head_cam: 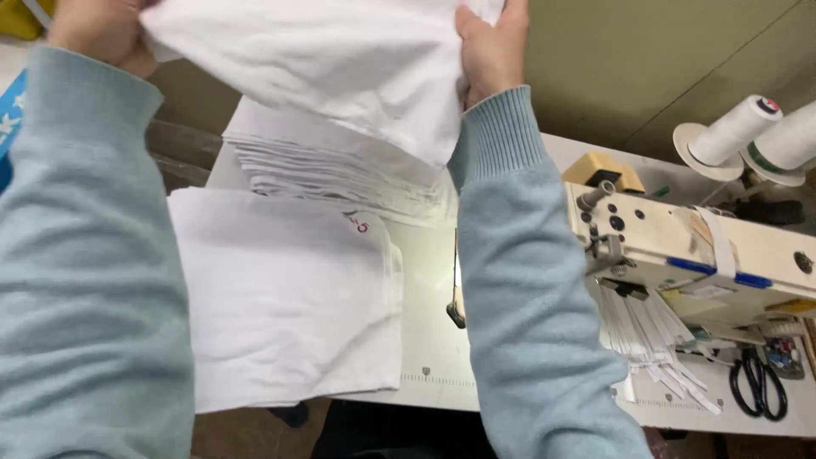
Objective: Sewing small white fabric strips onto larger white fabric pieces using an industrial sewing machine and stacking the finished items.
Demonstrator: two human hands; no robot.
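Note:
Both my hands are raised at the top of the head view, gripping a white piece of cloth (340, 59) between them. My left hand (98, 32) clutches its left edge and my right hand (491, 49) pinches its right edge; the cloth hangs above a tall stack of white cloth pieces (331, 166). Nearer to me, a folded white fabric piece (285, 297) with a small red mark lies flat on the white table (429, 340). Light blue sleeves cover both my forearms.
A cream sewing machine (680, 246) stands at the right with a bundle of white tape strips (650, 340) hanging below it. Two white thread cones (748, 132) stand behind it. Black scissors (759, 382) lie at the table's right.

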